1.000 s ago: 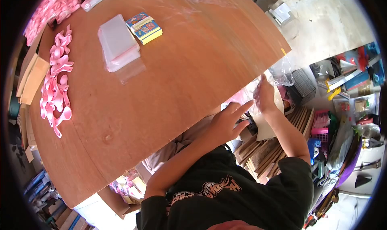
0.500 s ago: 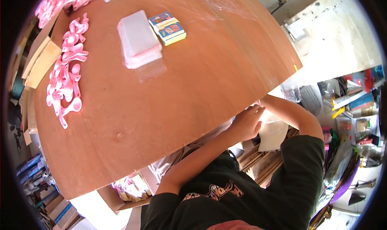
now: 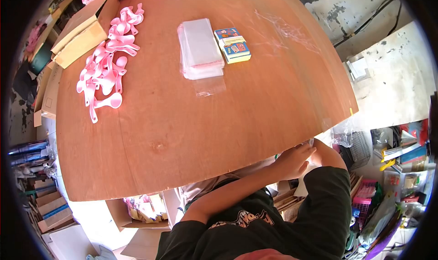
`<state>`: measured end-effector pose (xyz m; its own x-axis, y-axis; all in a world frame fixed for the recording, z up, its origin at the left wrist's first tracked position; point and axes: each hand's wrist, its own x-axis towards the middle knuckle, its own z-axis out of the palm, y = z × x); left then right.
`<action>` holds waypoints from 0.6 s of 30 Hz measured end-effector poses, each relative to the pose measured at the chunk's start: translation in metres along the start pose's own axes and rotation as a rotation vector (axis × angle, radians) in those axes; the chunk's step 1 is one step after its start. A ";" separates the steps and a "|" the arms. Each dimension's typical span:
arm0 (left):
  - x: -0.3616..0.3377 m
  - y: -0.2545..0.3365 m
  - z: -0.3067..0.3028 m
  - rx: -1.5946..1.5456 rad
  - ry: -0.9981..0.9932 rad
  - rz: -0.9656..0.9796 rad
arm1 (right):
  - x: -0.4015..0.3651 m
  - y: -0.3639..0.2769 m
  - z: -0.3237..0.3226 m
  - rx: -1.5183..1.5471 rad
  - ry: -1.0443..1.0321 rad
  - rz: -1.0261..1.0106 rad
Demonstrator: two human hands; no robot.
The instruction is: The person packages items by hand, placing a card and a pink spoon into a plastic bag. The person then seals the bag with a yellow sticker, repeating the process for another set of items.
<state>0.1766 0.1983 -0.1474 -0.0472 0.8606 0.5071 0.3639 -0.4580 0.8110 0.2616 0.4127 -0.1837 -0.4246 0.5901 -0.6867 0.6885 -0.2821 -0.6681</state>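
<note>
My left hand (image 3: 294,163) is at the table's near right edge, thumb apart from the partly extended fingers, close to my right wrist. Nothing nameable shows in it. My right forearm (image 3: 329,157) bends in toward that edge; the right hand's fingers are hidden behind the left hand and the edge. Farther up the brown wooden table (image 3: 182,137) lies a stack of clear plastic bags (image 3: 200,48). A banded bundle of blue-and-yellow printed cards (image 3: 233,45) sits close to its right side. Pink plastic spoons (image 3: 105,75) lie in a loose row at the left.
A cardboard box (image 3: 86,29) stands at the far left, with more pink pieces behind. Thin plastic scraps (image 3: 285,29) lie at the back right. Below the near edge is an open carton (image 3: 121,214) of printed items. Shelves of goods (image 3: 401,155) line the right side.
The view has shifted, so the table and its items appear farther right, with its near right edge lower. Both arms stay together at that edge; nothing on the table has visibly moved.
</note>
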 end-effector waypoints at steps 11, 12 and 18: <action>-0.001 0.000 0.002 -0.023 -0.019 -0.015 | -0.003 -0.005 -0.001 -0.084 -0.019 -0.008; -0.001 0.001 0.001 -0.006 -0.010 -0.007 | -0.003 -0.005 -0.002 -0.091 -0.022 -0.009; 0.000 0.001 -0.002 -0.051 -0.027 -0.024 | -0.003 -0.007 -0.003 -0.127 -0.029 -0.012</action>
<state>0.1748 0.1977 -0.1456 -0.0303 0.8766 0.4803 0.3151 -0.4477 0.8368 0.2597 0.4153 -0.1756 -0.4485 0.5706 -0.6880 0.7512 -0.1764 -0.6360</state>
